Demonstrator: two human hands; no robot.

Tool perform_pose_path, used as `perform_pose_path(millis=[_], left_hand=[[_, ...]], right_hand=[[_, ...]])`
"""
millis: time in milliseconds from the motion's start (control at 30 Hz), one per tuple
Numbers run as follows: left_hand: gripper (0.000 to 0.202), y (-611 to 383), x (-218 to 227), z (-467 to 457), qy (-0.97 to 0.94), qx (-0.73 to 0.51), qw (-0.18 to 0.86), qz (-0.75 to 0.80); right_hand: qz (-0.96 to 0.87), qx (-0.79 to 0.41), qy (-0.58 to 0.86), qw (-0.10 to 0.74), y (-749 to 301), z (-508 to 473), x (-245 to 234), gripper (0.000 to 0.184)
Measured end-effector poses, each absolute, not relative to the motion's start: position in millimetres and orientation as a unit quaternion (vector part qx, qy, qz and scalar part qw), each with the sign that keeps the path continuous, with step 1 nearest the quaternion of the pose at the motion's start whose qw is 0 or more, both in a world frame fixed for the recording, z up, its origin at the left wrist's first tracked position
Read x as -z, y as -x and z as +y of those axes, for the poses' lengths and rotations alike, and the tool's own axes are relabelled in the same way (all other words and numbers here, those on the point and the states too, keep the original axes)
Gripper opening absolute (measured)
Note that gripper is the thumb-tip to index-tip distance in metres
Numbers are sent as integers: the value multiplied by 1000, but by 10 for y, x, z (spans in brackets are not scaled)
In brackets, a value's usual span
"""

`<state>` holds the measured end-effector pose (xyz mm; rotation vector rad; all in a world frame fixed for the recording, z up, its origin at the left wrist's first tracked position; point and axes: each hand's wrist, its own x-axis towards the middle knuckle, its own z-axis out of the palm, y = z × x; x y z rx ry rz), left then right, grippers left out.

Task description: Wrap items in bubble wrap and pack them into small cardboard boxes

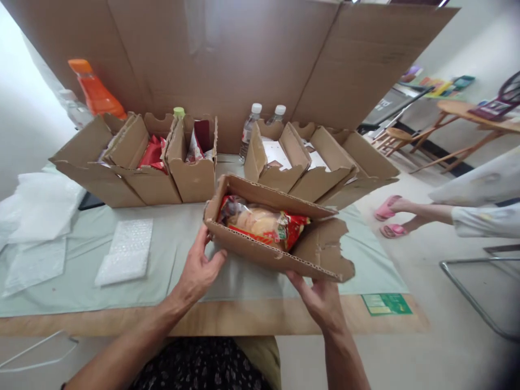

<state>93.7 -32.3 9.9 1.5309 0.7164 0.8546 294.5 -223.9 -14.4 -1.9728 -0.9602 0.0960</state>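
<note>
Cardboard box (260, 246), brown corrugated, open-topped, w/ red-yellow snack bag (264, 222) inside; left hand (199, 271) & right hand (320, 300) fingers pinching its ends.

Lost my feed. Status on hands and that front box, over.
Left hand grips cardboard box corner; right hand holds other end. Snack packet inside, top open. Nothing blocking.

A single camera on the person's head looks forward and down over a table (252, 319), close to a box (260, 252) at centre frame; a cardboard wall (227, 59) fills the top.
</note>
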Motion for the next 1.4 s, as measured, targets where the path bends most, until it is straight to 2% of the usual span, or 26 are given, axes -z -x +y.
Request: perform_pose_path(millis=[167, 333, 467, 567, 667, 733, 833, 967, 1100, 1167, 1267, 1300, 1333, 1400], left_hand=[[69, -874, -21, -305, -641, -437, 517, 361], [84, -918, 129, -128, -662, -393, 508, 388], [82, -784, 218, -108, -709, -355, 455, 404], [62, -447, 247, -71, -773, -317, 356, 420], [45, 66, 269, 13, -815, -294, 197, 460], [47, 430, 290, 73, -815, -263, 109, 505], [47, 867, 320, 154, -809, -190, 55, 554], [25, 1084, 327, 163, -829, -188, 79, 521], [27, 927, 313, -57, -864, -276, 129, 402], [29, 781, 307, -246, -879, -309, 155, 329], [34, 585, 296, -544, -893, -319, 197, 248], [34, 542, 292, -626, -896, -316, 207, 233], [33, 512, 287, -691, -898, -313, 214, 223], [28, 496, 280, -763, -895, -316, 220, 225]], right_hand=[[-455, -132, 740, 477, -3329, -1542, -9, 53], [-405, -171, 756, 485, -3388, -1132, 81, 48], [-372, -178, 793, 448, -3260, -1438, 257, 55], [-348, -134, 830, 416, -3124, -1803, 395, 53], [-378, -81, 826, 411, -2982, -2041, 552, 44], [-418, -37, 814, 402, -2902, -2095, 646, 39], [-466, 13, 802, 373, -2822, -2077, 707, 37], [-474, 18, 797, 374, -2624, -2037, 603, 32], [-480, -96, 761, 425, -2188, -1923, 376, 30], [-457, -223, 738, 444, -1975, -1776, 255, 42], [-377, -408, 681, 477, -1782, -1503, 126, 77], [-350, -445, 664, 488, -1753, -1427, 107, 83], [-329, -466, 653, 498, -1736, -1372, 101, 83], [-303, -466, 646, 523, -1730, -1336, 128, 67]])
